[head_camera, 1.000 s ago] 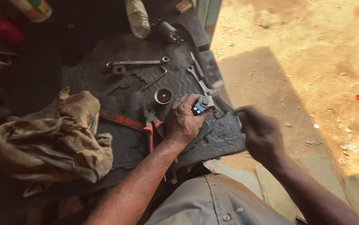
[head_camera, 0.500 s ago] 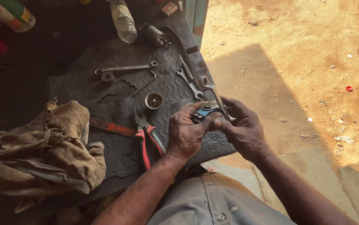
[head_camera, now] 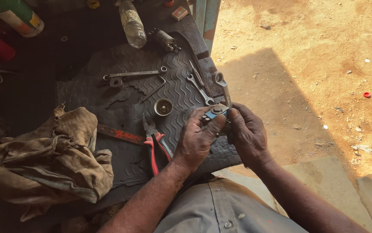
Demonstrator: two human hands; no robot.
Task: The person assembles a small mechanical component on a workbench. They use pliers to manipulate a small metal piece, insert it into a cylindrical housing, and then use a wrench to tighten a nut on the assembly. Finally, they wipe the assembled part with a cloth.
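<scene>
Blue part [head_camera: 215, 113] clamped betw. fingers of left hand [head_camera: 199, 140] & right hand [head_camera: 247, 134] (small red box [head_camera: 179, 13] top, green can [head_camera: 20, 16] top-left).

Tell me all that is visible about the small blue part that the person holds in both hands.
The small blue part is a compact block, blue on its side with a grey, metal-looking top face that seems to carry a round feature. It is held above the near edge of the black ribbed rubber mat. The left hand grips it from below and the side, and the right hand pinches it with the thumb on its right edge. The fingers hide most of it, so its underside cannot be seen.
</scene>
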